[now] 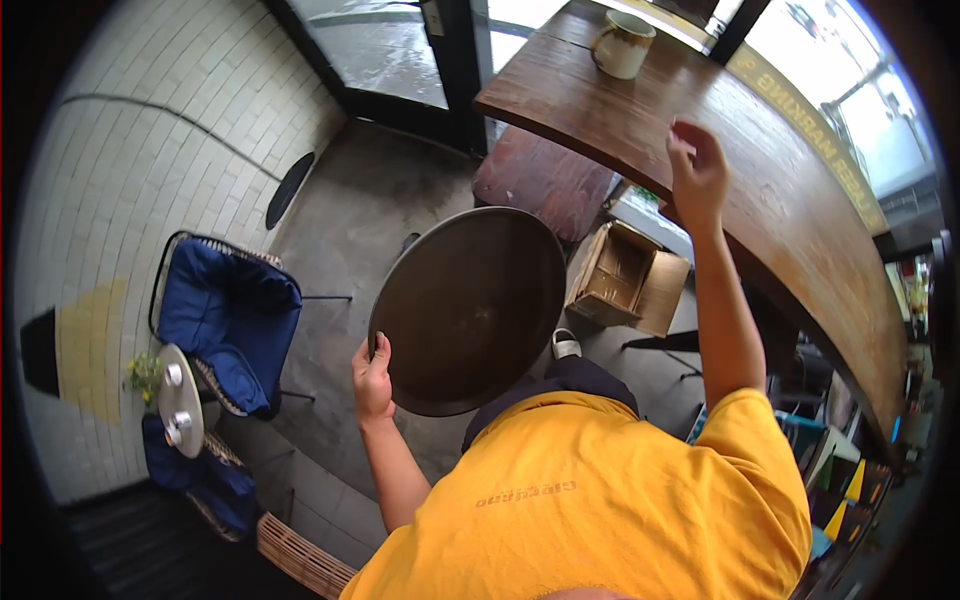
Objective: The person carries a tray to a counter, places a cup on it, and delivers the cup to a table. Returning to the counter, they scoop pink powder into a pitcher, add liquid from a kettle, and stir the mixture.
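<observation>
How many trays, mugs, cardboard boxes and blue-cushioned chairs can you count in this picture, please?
tray: 1
mug: 1
cardboard box: 1
blue-cushioned chairs: 2
Total: 5

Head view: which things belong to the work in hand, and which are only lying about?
In hand: left hand gripping the rim of the round tray; right hand raised at the wooden counter; mug standing on that counter, probably.
Lying about: cardboard box, blue chair, small side table, all on the floor.
</observation>
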`<state>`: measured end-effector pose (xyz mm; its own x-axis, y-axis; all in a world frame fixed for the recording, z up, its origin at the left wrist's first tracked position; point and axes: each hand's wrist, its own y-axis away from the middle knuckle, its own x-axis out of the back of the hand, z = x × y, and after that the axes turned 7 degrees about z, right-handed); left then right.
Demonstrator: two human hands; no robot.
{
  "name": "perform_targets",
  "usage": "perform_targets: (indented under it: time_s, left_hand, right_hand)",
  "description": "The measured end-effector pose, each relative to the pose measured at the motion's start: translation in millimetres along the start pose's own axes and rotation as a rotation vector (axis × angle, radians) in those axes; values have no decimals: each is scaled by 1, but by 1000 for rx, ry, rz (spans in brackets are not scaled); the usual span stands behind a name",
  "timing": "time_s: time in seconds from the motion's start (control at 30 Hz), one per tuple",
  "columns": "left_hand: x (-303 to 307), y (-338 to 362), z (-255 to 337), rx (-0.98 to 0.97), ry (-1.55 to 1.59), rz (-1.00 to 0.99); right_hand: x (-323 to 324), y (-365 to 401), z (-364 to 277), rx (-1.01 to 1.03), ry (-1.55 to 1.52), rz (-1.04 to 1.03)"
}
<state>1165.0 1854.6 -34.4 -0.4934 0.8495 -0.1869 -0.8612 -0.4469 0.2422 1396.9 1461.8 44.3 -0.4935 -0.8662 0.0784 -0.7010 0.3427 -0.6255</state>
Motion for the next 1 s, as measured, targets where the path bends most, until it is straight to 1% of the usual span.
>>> perform_targets:
  time_s: [0.07,0.13,0.2,0.3,0.33,0.4,0.43,0.5,0.57,0.67,0.73,0.8,0.83,0.87,0.9,0.97,1.0]
  left_hand:
    - [8,-20,-15,47,5,-106]
    - [-1,-39,-24,96,5,-232]
    - [-20,-52,-25,235,117,-397]
    - [-61,-60,-31,258,124,-600]
    - [-73,-61,-32,273,108,-676]
    - [-109,-56,-42,315,117,-816]
    - [-127,-52,-47,341,103,-886]
    - [-158,-40,-55,420,110,-1053]
    - [-176,-19,-54,446,84,-1183]
    - [-202,35,-61,468,61,-1342]
    - [-208,84,-67,504,60,-1441]
    - [-201,134,-66,585,77,-1609]
    - [-196,163,-75,608,58,-1659]
    - [-190,192,-84,597,-51,-1696]
    - [-179,221,-92,580,-166,-1726]
    - [-157,288,-99,626,-228,-1846]
    - [-145,322,-101,658,-270,-1920]
  right_hand:
    - [30,56,-8,-44,-9,20]
    - [57,107,-40,117,276,25]
    - [85,162,-44,80,353,77]
    - [124,225,-69,-125,534,138]
    - [131,244,-86,-239,558,178]
    - [154,278,-95,-454,395,278]
    - [165,293,-99,-460,434,345]
    - [185,320,-113,-588,154,562]
    - [201,345,-143,-542,220,684]
    - [231,404,-179,-508,315,843]
    - [246,470,-203,-579,197,947]
    - [236,511,-263,-569,252,1072]
    - [238,547,-279,-584,152,1212]
    - [240,578,-298,-586,49,1344]
    - [239,608,-320,-575,62,1391]
    - [232,659,-362,-490,92,1725]
    - [227,677,-382,-469,111,1773]
